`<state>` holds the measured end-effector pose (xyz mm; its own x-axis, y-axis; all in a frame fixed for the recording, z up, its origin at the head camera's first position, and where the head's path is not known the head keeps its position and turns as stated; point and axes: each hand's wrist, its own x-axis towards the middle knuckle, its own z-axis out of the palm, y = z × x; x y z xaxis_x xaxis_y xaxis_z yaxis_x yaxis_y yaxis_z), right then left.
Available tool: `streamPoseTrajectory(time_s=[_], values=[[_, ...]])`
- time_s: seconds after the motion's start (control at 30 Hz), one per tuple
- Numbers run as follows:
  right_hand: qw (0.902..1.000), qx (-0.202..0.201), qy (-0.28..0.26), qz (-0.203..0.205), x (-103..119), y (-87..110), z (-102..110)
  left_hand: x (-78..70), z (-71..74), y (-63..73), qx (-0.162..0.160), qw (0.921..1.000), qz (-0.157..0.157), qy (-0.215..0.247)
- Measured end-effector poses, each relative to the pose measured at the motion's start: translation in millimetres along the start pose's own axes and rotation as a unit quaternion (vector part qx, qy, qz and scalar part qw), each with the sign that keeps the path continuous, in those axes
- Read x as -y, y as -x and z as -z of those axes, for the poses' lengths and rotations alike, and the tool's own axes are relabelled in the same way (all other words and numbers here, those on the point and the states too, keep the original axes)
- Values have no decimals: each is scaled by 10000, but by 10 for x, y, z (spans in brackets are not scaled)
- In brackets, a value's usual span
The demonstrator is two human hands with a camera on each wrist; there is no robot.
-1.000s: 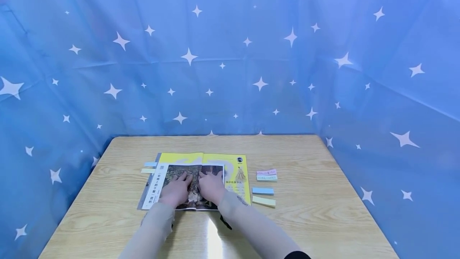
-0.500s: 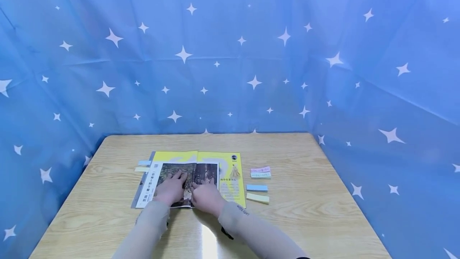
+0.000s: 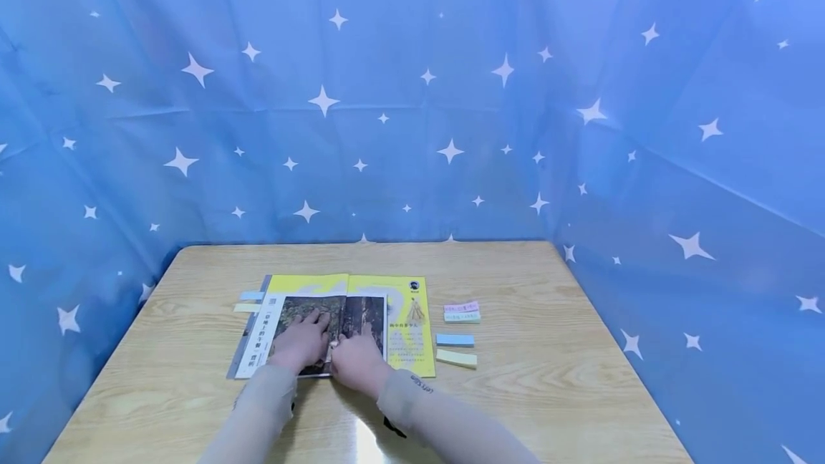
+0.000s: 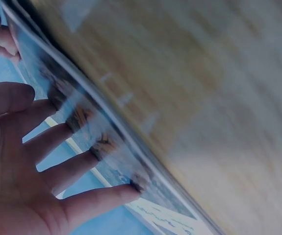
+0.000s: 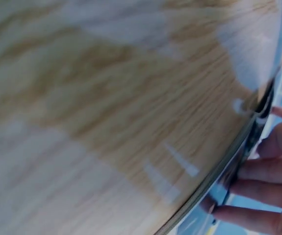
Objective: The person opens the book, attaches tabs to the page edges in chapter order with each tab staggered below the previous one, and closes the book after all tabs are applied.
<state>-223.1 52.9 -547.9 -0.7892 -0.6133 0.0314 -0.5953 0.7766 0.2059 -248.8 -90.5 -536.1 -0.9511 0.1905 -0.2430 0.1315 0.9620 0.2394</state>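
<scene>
An open magazine or booklet (image 3: 256, 346) with a dark woodland photo across both pages lies on a larger yellow open spread (image 3: 412, 349); whether they are bound together I cannot tell. My left hand (image 3: 301, 342) rests on the left part of the photo, its fingers spread and straight, fingertips touching the paper in the left wrist view. At the fold, my right hand (image 3: 357, 364) presses on the paper close beside the left. The right wrist view shows its fingers (image 5: 263, 193) extended onto the page, with nothing gripped.
Blue (image 3: 252, 296) and pale yellow (image 3: 248, 307) tabs stick out at the spread's left edge. Right of it lie pink (image 3: 461, 307), green (image 3: 462, 317), blue (image 3: 455, 340) and yellow (image 3: 456, 359) sticky strips on the wooden table (image 3: 548, 349). A starry blue curtain (image 3: 412, 127) surrounds it.
My right hand has slid toward the fold and a little nearer the bottom edge of the pages. The left hand stays on the photo. The head view has shifted slightly right.
</scene>
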Motion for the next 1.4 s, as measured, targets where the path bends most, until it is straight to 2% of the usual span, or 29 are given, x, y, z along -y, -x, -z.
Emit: streamPoseTrajectory(time_s=[0.2, 0.37, 0.5, 0.67, 0.83, 0.97, 1.1, 1.2, 1.4], values=[[9999, 127, -109, -11, 11, -41, 19, -2, 18, 49, -18, 10000, 22, 75], [9996, 38, -275, 30, -33, -30, 35, -22, -12, 39, -101, 9999, -10, 109], [9961, -114, -877, -39, -150, 30, -15, -7, -54, 30, -191, 9998, 66, 47], [9826, -285, -1833, 116, -356, 138, -95, -12, -100, 20, -231, 9997, 96, -40], [9739, -642, -2169, 187, -608, 301, -163, -23, -101, 16, -194, 9998, 71, 21], [9717, -888, -2185, -97, -895, 455, -173, -10, -84, 21, -238, 9997, 112, -21], [9670, -887, -2275, -731, -1202, 685, -209, -2, -77, 18, -228, 9997, 63, -8], [9580, -875, -2451, -1201, -1416, 888, -249, -4, -76, 20, -170, 9998, 49, 26], [9521, -973, -2192, -1896, -1784, 1180, -284, 3, -71, 23, -184, 9998, 55, 70]])
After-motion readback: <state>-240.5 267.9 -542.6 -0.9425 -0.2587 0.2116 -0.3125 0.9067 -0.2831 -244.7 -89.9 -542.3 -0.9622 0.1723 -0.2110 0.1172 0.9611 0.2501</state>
